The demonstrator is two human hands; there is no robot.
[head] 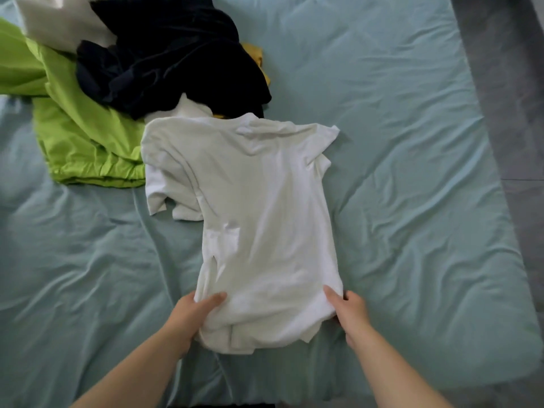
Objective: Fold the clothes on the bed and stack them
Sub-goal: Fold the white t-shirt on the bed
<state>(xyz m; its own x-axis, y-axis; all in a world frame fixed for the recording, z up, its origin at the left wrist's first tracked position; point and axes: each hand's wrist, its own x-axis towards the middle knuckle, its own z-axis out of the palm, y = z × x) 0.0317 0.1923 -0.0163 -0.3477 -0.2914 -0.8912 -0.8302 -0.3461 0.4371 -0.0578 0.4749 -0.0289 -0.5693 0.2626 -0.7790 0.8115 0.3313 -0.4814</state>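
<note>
A white T-shirt [253, 207] lies lengthwise on the pale blue bed [412, 172], collar end far from me, sides partly folded inward. My left hand [195, 315] grips its near left hem corner, thumb on top of the cloth. My right hand [350, 313] pinches the near right hem corner. The hem bunches slightly between the two hands. Behind the shirt sits a loose pile: a black garment [173, 54], a lime green garment [79, 134], another white garment [56, 22], and a yellow piece [259, 60] mostly hidden under the black one.
The bed's right edge [506, 231] curves along a grey floor [512, 83]. Wrinkled sheet spreads to the left and right of the shirt.
</note>
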